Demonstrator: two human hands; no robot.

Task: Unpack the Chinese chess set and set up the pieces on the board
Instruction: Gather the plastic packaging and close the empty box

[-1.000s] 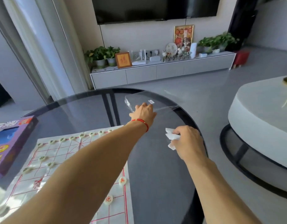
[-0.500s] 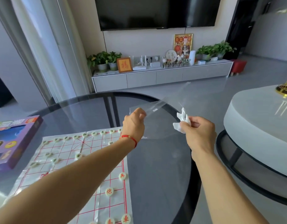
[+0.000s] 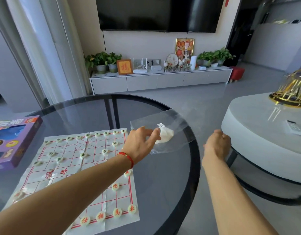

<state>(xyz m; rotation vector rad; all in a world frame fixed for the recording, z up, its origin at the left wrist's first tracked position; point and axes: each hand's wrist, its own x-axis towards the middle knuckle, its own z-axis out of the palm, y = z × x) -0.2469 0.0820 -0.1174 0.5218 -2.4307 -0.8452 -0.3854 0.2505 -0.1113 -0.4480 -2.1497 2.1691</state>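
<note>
Beside the board, your left hand [image 3: 141, 145] pinched the clear plastic bag [image 3: 165, 133] holding a crumpled white wad [image 3: 166, 135]; your right hand [image 3: 217, 145] hung loosely curled, holding nothing. Round cream chess pieces [image 3: 116, 186] sat arrayed on the white red-lined paper board [image 3: 75, 150]. Dragging your forearm across the round dark glass tabletop [image 3: 163, 184] could scatter them.

Both forearms bare, no sleeves visible. Left wrist: thin red cord bracelet [image 3: 127, 158], apparently with a small gold bead.
</note>
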